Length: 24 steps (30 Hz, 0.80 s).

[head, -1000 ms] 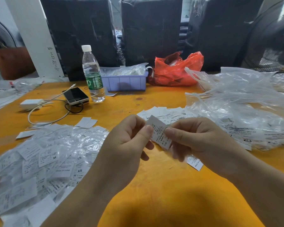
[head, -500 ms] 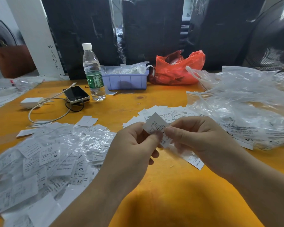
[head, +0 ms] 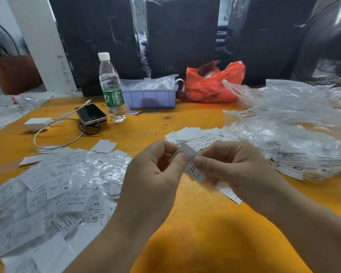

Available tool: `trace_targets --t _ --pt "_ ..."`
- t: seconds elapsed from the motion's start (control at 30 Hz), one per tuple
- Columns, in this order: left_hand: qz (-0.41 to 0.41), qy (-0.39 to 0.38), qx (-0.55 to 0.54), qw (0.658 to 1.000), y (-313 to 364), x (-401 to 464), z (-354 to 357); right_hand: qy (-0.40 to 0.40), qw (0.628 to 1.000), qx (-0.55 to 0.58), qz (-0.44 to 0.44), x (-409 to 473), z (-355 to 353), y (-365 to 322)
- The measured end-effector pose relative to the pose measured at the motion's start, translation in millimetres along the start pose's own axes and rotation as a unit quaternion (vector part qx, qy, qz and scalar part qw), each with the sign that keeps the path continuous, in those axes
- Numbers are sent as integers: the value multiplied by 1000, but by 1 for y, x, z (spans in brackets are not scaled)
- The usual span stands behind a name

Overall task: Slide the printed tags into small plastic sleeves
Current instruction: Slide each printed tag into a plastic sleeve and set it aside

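A small white printed tag is held above the orange table between both hands. My left hand pinches its left edge with thumb and fingers; my right hand pinches its right edge. A thin clear sleeve seems to lie around the tag, but I cannot tell for sure. Loose printed tags lie in a pile just beyond the hands. A heap of tags in clear sleeves covers the table's left side.
A pile of clear plastic bags fills the right. At the back stand a water bottle, a purple tray and a red bag. A phone, white charger and cable lie back left.
Both hands keep their pinch on the tag and have shifted it slightly; the tag now hangs more upright between the thumbs.
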<state>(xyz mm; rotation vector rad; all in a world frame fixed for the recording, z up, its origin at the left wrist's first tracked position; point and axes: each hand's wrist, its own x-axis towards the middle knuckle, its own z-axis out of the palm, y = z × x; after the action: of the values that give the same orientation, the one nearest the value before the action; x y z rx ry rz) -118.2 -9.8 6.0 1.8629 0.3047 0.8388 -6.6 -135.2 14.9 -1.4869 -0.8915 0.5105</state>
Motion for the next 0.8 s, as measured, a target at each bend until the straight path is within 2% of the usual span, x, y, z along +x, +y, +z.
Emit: trace_targets --t 0.23,0.4,0.53,0.8 --pt "-97 -50 -95 990 -3 3 0 27 999 9 -19 0 -2 0" --pt "-133 -32 -162 977 -3 5 0 18 999 36 -23 1 -1 1" --pt "-134 -31 -166 976 -4 4 2 2 998 52 -24 0 -1 1" --pt "-129 -67 -148 978 -4 1 4 42 998 6 -37 -2 1 0"
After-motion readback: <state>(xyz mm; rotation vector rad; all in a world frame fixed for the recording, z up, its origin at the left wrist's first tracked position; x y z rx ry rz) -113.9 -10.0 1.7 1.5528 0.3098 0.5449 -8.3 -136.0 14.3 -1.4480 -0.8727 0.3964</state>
